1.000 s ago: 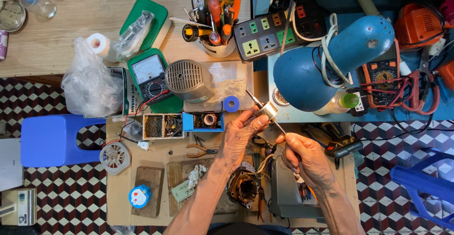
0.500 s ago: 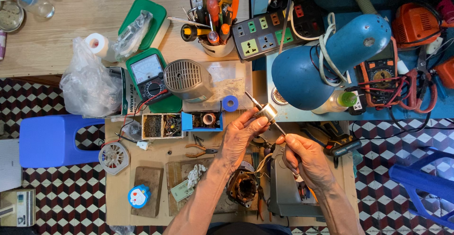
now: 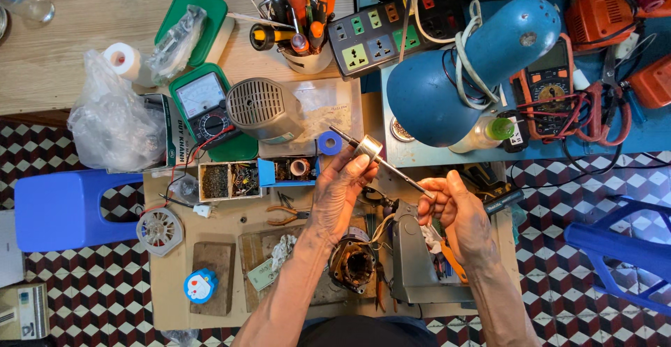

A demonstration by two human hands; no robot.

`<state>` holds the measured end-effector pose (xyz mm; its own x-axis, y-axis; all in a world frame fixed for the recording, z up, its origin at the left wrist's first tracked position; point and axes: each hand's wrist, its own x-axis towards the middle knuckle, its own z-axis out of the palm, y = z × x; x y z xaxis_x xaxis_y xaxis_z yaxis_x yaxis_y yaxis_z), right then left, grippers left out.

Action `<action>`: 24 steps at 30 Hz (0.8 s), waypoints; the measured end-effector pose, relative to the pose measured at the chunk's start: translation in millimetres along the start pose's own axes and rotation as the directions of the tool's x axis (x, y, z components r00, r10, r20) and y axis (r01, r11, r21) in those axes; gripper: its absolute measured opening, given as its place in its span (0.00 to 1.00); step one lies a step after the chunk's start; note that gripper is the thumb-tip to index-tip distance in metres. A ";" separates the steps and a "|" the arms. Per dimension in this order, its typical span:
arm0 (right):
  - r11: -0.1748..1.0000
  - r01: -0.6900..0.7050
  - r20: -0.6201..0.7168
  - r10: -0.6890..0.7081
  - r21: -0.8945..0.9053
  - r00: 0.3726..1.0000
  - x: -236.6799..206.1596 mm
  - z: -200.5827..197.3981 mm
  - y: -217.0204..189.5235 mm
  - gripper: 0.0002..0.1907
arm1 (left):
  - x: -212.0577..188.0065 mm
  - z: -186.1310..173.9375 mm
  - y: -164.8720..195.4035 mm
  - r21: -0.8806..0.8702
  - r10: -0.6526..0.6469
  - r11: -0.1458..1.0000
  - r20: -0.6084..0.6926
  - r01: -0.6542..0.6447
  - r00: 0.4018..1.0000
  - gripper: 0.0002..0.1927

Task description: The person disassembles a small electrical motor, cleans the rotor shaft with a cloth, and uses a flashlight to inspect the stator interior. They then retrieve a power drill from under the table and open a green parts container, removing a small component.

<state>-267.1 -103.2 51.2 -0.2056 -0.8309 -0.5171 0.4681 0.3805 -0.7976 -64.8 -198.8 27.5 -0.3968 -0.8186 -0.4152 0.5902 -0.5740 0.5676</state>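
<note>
Shaft (image 3: 381,160) barely moved since a second ago: left hand (image 3: 340,192) pinches its collar, right hand (image 3: 453,211) grips the 4 o'clock end.

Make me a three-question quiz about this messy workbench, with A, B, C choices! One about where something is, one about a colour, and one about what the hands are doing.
1. Where is the small blue tape roll?
A. on the bench just beyond the left hand
B. on the blue stool
C. on the checkered floor

2. What colour is the desk lamp shade?
A. red
B. blue
C. yellow

3. What are the hands doing with the metal shaft?
A. both hold it, one near each end
B. only the right hand holds it
C. neither touches it

Answers:
1. A, the roll lies beside the shaft's far tip, just past the left hand.
2. B, the rounded shade is blue all over.
3. A, the left hand's fingers pinch the shaft's thick collar while the right hand grips its thin end.
</note>
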 end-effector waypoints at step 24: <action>0.991 0.024 0.049 -0.018 -0.135 0.999 -7.3 -1.0 -0.7 0.17 | -6.6 4.4 9.0 -0.020 0.008 1.000 0.038 -0.007 0.999 0.21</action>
<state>-266.8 -97.0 55.2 -0.1717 -0.8562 -0.4873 0.3431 0.4117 -0.8443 -59.9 -198.7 38.4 -0.4184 -0.8232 -0.3838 0.6071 -0.5678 0.5559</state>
